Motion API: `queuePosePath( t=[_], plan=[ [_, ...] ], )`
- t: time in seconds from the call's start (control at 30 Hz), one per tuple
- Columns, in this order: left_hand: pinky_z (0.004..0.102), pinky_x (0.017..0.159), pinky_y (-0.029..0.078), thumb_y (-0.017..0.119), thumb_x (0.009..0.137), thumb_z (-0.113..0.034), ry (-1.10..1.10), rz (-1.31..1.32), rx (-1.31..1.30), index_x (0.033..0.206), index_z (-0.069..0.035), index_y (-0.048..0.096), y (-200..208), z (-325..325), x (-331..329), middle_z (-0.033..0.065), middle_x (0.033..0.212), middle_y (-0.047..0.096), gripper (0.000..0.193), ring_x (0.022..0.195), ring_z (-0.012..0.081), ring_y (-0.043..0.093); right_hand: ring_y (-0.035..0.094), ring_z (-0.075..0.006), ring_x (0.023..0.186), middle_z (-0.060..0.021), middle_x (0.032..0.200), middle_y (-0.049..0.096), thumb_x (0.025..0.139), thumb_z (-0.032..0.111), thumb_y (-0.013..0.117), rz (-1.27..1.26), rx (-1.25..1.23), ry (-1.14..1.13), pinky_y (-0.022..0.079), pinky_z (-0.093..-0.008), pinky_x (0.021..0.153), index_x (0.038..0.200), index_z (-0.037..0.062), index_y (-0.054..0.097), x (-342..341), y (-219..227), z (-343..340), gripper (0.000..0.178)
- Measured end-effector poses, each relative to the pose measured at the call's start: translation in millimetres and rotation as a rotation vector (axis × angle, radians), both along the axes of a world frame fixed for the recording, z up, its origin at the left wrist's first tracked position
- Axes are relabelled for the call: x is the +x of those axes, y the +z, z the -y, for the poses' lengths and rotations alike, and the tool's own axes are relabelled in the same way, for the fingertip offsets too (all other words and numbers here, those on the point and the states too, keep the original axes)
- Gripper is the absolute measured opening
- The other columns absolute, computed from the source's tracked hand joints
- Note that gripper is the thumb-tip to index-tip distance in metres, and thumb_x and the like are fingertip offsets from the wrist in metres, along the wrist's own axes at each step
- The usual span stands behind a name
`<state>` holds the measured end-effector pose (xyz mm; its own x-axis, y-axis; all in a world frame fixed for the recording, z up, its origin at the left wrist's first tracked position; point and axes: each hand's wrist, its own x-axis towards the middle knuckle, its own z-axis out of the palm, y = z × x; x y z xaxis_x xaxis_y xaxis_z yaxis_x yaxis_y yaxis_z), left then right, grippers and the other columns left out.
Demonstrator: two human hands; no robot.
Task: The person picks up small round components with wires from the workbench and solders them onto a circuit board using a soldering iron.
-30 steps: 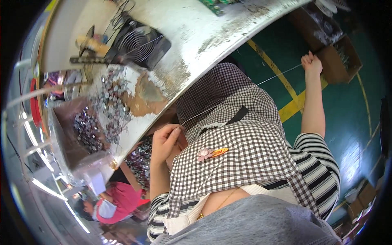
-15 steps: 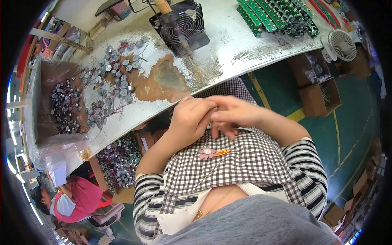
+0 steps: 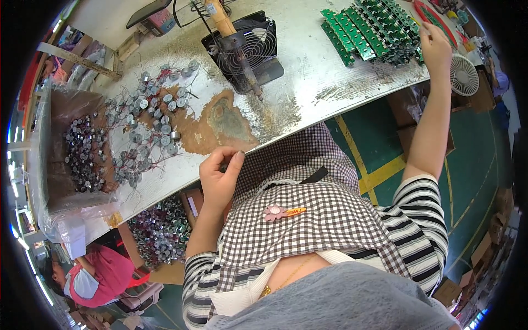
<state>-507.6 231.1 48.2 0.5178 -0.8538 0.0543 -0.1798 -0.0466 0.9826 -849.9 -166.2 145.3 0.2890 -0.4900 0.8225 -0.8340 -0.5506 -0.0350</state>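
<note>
My left hand (image 3: 221, 175) is at the table's front edge, fingers curled in toward the thumb; whatever it may hold is hidden. Stretched out to the far right, my right hand (image 3: 436, 48) is beside a stack of green circuit board strips (image 3: 379, 33). Its fingers are pressed together, and what is in them is too small to make out. A soldering iron with a wooden handle (image 3: 221, 21) leans tip down in front of a black fan (image 3: 258, 44). Small round metal motors (image 3: 157, 110) with thin red wires lie spread over the left of the table.
A plastic-lined box (image 3: 52, 148) of metal parts stands at the table's left end. Below the table is a carton of parts (image 3: 159, 231). A white round fan (image 3: 465, 76) is at the right. Another person in pink (image 3: 107, 272) sits at lower left.
My hands, together over my lap before, have come apart. The right one has moved far right to the circuit boards; the left one has shifted left along the table edge.
</note>
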Motion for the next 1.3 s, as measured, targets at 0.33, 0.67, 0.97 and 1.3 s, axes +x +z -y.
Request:
queuePosePath(
  t=[0.33, 0.67, 0.97, 1.3],
  plan=[
    [0.0202, 0.063, 0.044, 0.064, 0.086, -0.009, -0.106, -0.125, 0.021, 0.091, 0.002, 0.063, 2, 4, -8, 0.0014, 0.078, 0.062, 0.012, 0.07, 0.0064, 0.054, 0.058, -0.01, 0.078, -0.0054, 0.089, 0.064, 0.086, 0.0, 0.062, 0.33, 0.264, 0.677, 0.047, -0.0222, 0.069, 0.1, -0.0025, 0.064, 26, 6, -70, 0.014],
    [0.0271, 0.067, 0.054, 0.042, 0.099, -0.022, -0.498, -1.081, 0.254, 0.108, 0.002, 0.052, -14, 64, -50, 0.0139, 0.095, 0.062, 0.027, 0.08, 0.0188, 0.065, 0.058, -0.0219, 0.082, -0.0095, 0.082, 0.064, 0.075, -0.009, 0.066, 0.671, 0.778, 1.045, 0.046, -0.0292, 0.072, 0.087, -0.0035, 0.064, 140, -136, -253, 0.014],
    [0.0155, 0.051, 0.038, 0.051, 0.096, -0.023, -0.344, -0.449, 0.277, 0.086, -0.006, 0.055, -9, 40, -32, -0.0024, 0.068, 0.054, 0.02, 0.057, 0.0032, 0.048, 0.055, -0.0293, 0.09, -0.0197, 0.106, 0.056, 0.09, 0.009, 0.05, 0.196, 0.789, 1.279, 0.045, -0.0356, 0.081, 0.091, -0.001, 0.051, 157, -122, -246, 0.01],
    [0.0253, 0.053, 0.045, 0.061, 0.086, -0.01, -0.224, 0.303, 0.051, 0.104, 0.001, 0.056, 16, 29, -17, 0.011, 0.073, 0.061, 0.022, 0.062, 0.0146, 0.06, 0.06, -0.0188, 0.076, -0.0129, 0.092, 0.064, 0.084, 0.0, 0.06, 0.264, 1.135, 1.154, 0.046, -0.0266, 0.067, 0.085, -0.0034, 0.062, 163, -102, -248, 0.005]
  ],
)
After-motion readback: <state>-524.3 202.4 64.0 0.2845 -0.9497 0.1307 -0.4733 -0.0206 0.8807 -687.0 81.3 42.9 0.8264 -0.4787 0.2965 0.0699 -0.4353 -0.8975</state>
